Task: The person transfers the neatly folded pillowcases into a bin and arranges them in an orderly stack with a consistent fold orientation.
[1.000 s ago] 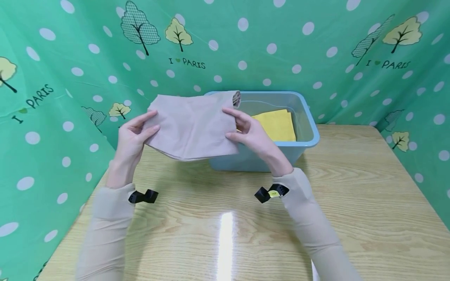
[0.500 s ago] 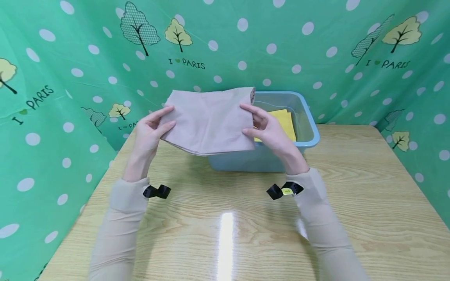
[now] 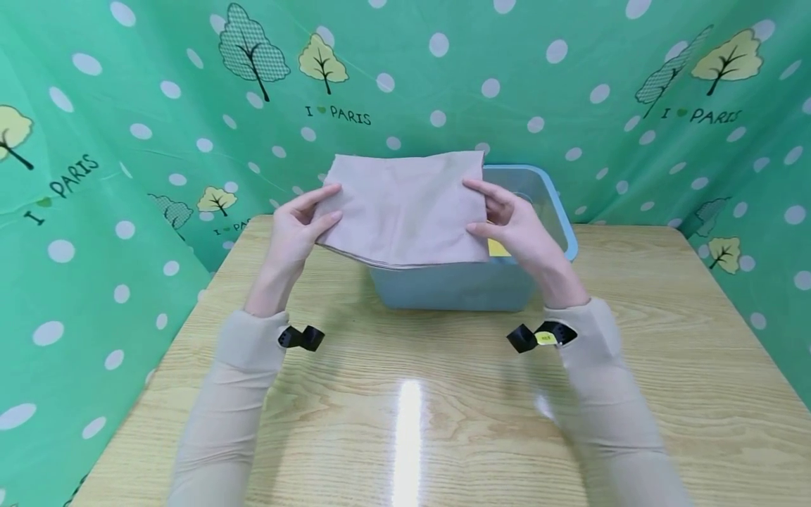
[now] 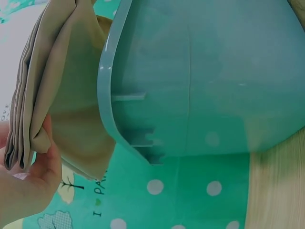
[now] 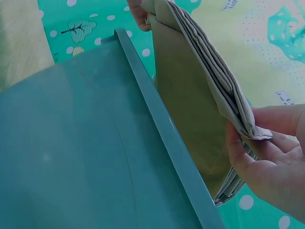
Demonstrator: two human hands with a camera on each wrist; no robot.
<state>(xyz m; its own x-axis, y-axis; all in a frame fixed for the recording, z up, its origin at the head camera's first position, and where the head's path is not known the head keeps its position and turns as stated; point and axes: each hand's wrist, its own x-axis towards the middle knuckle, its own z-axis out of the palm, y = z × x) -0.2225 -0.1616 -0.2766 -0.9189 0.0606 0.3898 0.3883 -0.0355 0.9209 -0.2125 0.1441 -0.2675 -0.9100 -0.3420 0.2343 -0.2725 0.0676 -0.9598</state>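
A folded, pale pinkish-grey cloth is held up in the air between both hands. My left hand pinches its left edge, thumb in front. At the right edge, my right hand pinches it the same way. Several stacked layers of the cloth show edge-on in the right wrist view. Behind and below it stands a light blue plastic bin, partly covered by the cloth. Inside the bin a bit of yellow cloth shows; the rest of it is hidden.
The bin stands on a wood-grain table near its back edge. A green curtain with white dots and trees hangs behind and at the sides. A bright light reflection lies on the table's front half.
Both hands have carried the folded cloth to the right and slightly up, so that it covers more of the bin and the yellow cloth. The bin has stayed in place.
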